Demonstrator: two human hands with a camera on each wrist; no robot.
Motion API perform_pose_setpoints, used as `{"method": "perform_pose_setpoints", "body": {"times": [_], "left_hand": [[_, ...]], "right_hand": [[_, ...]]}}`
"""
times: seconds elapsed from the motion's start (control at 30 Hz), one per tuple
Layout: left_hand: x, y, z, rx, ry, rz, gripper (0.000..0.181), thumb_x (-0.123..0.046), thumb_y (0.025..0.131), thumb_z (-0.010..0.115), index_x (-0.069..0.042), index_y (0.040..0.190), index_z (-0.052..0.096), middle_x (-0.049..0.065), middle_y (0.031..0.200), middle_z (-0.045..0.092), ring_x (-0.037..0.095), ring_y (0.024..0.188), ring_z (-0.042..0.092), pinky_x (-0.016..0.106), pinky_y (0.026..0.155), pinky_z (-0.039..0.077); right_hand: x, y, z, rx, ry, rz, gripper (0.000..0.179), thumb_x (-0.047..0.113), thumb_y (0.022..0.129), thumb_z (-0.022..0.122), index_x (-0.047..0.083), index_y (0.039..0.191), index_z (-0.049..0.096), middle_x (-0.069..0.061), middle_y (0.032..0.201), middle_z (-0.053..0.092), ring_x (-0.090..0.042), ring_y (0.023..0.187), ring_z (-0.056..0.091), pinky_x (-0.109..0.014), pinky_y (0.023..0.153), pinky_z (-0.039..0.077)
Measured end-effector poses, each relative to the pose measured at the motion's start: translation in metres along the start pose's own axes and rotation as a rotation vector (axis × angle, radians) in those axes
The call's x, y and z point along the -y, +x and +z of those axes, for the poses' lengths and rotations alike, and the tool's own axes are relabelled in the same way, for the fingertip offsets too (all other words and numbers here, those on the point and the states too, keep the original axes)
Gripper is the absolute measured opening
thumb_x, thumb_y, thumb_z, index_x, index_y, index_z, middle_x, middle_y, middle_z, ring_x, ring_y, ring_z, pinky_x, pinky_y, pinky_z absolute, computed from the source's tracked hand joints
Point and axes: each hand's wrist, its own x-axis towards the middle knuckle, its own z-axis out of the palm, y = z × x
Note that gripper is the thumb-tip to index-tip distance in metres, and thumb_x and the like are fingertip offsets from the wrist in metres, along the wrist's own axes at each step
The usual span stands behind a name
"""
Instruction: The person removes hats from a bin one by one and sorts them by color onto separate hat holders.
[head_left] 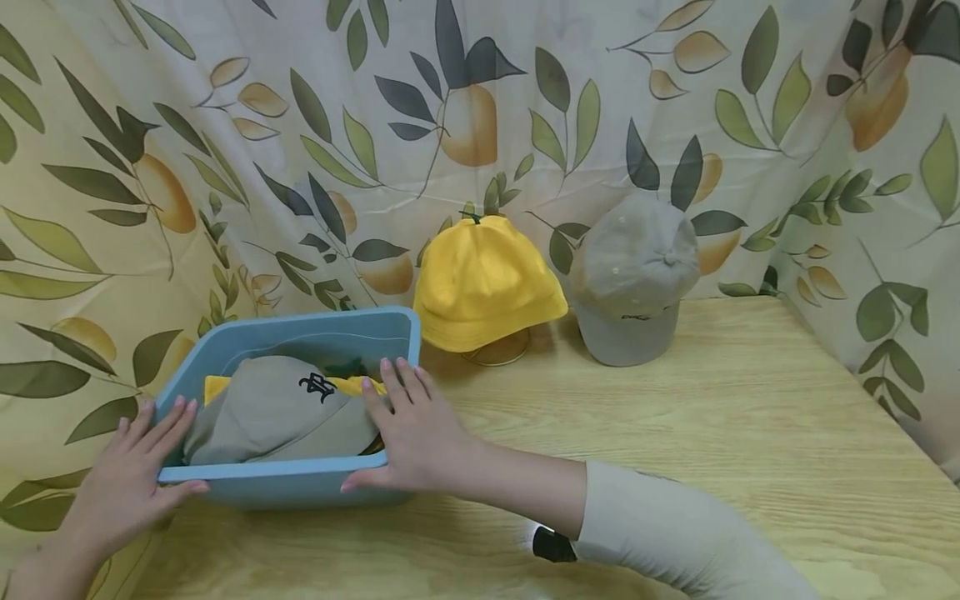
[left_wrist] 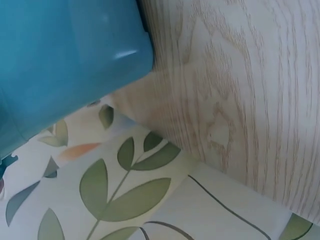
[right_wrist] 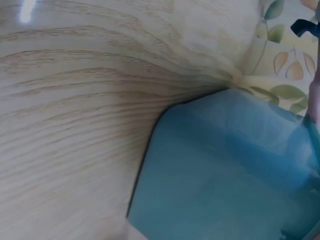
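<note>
A blue plastic bin [head_left: 292,485] stands on the left part of the table, its side wall filling much of both wrist views. Inside lies a grey cap [head_left: 258,412] with a black embroidered letter, over something yellow [head_left: 216,388] that is mostly hidden. My left hand [head_left: 135,471] rests on the bin's left front corner, fingers straight along the rim and thumb on the front edge. On the right front corner, my right hand [head_left: 420,437] touches the rim with spread, straight fingers, thumb against the front. Neither wrist view shows the hands clearly.
Behind the bin to the right, a yellow bucket hat [head_left: 487,279] sits on a small stand [head_left: 498,350]. Right of it is a grey baseball cap [head_left: 633,275], brim facing forward. Leaf-patterned curtains [head_left: 495,150] hang behind and beside the wooden table [head_left: 675,425].
</note>
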Motion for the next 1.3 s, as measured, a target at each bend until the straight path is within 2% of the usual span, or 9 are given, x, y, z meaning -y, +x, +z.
{"method": "perform_pose_setpoints", "body": {"times": [0.2, 0.37, 0.43, 0.6, 0.7, 0.87, 1.03, 1.2, 1.3], "left_hand": [[-0.009, 0.005, 0.000, -0.037, 0.001, 0.018, 0.098, -0.064, 0.076, 0.062, -0.020, 0.152, 0.017, -0.007, 0.156, 0.012, 0.018, 0.145, -0.005, 0.048, 0.117, -0.001], [-0.018, 0.008, 0.002, -0.091, 0.007, 0.033, 0.096, -0.070, 0.076, 0.055, -0.022, 0.152, 0.021, -0.012, 0.155, 0.013, 0.013, 0.144, -0.003, 0.050, 0.116, 0.005], [-0.022, 0.008, 0.004, -0.113, 0.015, 0.039, 0.094, -0.074, 0.077, 0.050, -0.023, 0.151, 0.022, -0.013, 0.154, 0.013, 0.011, 0.144, -0.002, 0.045, 0.117, 0.005], [-0.031, 0.010, 0.007, -0.138, 0.014, 0.052, 0.094, -0.078, 0.077, 0.041, -0.023, 0.151, 0.022, -0.006, 0.155, 0.017, 0.009, 0.144, 0.000, 0.025, 0.117, 0.000], [-0.036, 0.011, 0.009, -0.147, 0.012, 0.058, 0.094, -0.079, 0.077, 0.039, -0.023, 0.151, 0.022, 0.002, 0.154, 0.021, 0.012, 0.145, 0.002, 0.022, 0.116, -0.001], [-0.045, 0.013, 0.012, -0.169, 0.009, 0.054, 0.094, -0.080, 0.077, 0.036, -0.022, 0.151, 0.024, 0.009, 0.153, 0.027, 0.016, 0.145, 0.007, 0.022, 0.116, 0.000], [-0.056, 0.017, 0.014, -0.139, 0.016, 0.034, 0.096, -0.080, 0.077, 0.037, -0.022, 0.152, 0.021, 0.009, 0.154, 0.025, 0.022, 0.145, 0.009, 0.026, 0.117, 0.000], [-0.065, 0.021, 0.015, -0.132, 0.025, 0.022, 0.096, -0.080, 0.077, 0.036, -0.022, 0.152, 0.020, 0.014, 0.151, 0.030, 0.036, 0.142, 0.020, 0.028, 0.117, 0.000], [-0.071, 0.023, 0.016, -0.141, 0.021, 0.022, 0.095, -0.080, 0.078, 0.034, -0.022, 0.152, 0.021, 0.013, 0.152, 0.030, 0.036, 0.141, 0.021, 0.029, 0.117, 0.001]], "right_hand": [[-0.008, -0.009, -0.003, -0.016, 0.033, -0.012, 0.106, 0.086, 0.074, 0.035, 0.013, 0.151, 0.024, -0.019, 0.154, 0.021, -0.036, 0.143, 0.018, -0.043, 0.115, 0.022], [-0.015, -0.016, -0.005, -0.025, 0.043, -0.023, 0.104, 0.085, 0.074, 0.038, 0.016, 0.151, 0.025, -0.018, 0.154, 0.022, -0.036, 0.142, 0.020, -0.044, 0.114, 0.023], [-0.017, -0.020, -0.005, -0.021, 0.053, -0.022, 0.103, 0.085, 0.074, 0.038, 0.017, 0.151, 0.023, -0.017, 0.155, 0.022, -0.035, 0.142, 0.020, -0.045, 0.115, 0.022], [-0.023, -0.028, -0.003, -0.025, 0.062, -0.014, 0.103, 0.085, 0.074, 0.039, 0.019, 0.152, 0.021, -0.015, 0.155, 0.022, -0.034, 0.143, 0.020, -0.048, 0.115, 0.019], [-0.027, -0.032, -0.003, -0.026, 0.069, -0.015, 0.103, 0.084, 0.074, 0.039, 0.019, 0.152, 0.021, -0.015, 0.155, 0.022, -0.034, 0.143, 0.019, -0.047, 0.115, 0.020], [-0.033, -0.039, -0.004, -0.005, 0.097, -0.019, 0.103, 0.083, 0.075, 0.039, 0.018, 0.152, 0.019, -0.016, 0.156, 0.018, -0.034, 0.144, 0.015, -0.047, 0.115, 0.020], [-0.042, -0.047, -0.004, 0.001, 0.093, -0.011, 0.102, 0.083, 0.075, 0.040, 0.018, 0.152, 0.020, -0.016, 0.156, 0.018, -0.033, 0.144, 0.014, -0.048, 0.115, 0.020], [-0.049, -0.054, -0.004, -0.035, 0.113, -0.022, 0.102, 0.081, 0.075, 0.044, 0.015, 0.151, 0.024, -0.017, 0.155, 0.021, -0.035, 0.143, 0.017, -0.048, 0.114, 0.022], [-0.053, -0.058, -0.002, -0.066, 0.112, -0.038, 0.102, 0.079, 0.075, 0.046, 0.014, 0.150, 0.026, -0.019, 0.154, 0.023, -0.037, 0.142, 0.019, -0.047, 0.114, 0.023]]}}
